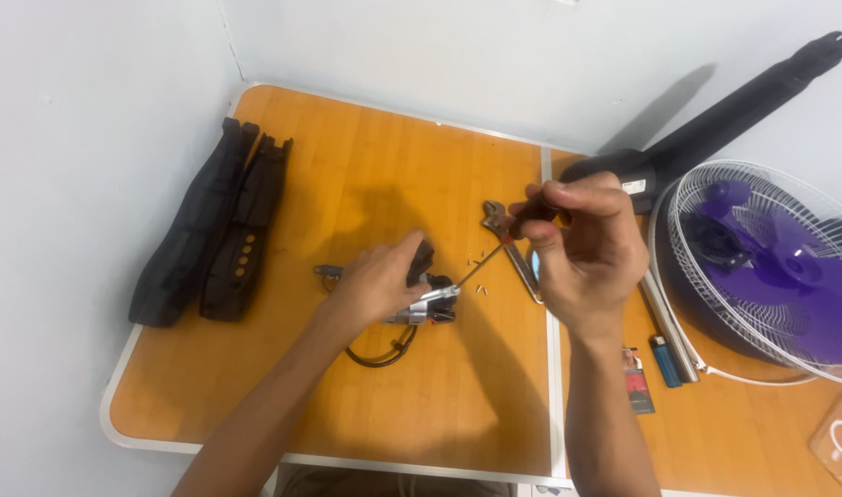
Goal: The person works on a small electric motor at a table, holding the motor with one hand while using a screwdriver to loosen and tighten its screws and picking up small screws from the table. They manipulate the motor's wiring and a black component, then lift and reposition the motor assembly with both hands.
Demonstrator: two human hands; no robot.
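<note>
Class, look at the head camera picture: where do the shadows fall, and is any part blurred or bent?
Head view: light is even, with no harsh glare on the orange table. Soft shadows lie under the left hand and right hand, and the black fan stand casts a grey one on the wall. The wide lens bows the table edges. The small screws are too small to see sharply.

We see a small red-and-black pack (636, 379) lying flat on the worktop (458, 405), and a white label (634, 186) on the black fan base (614, 170).
</note>
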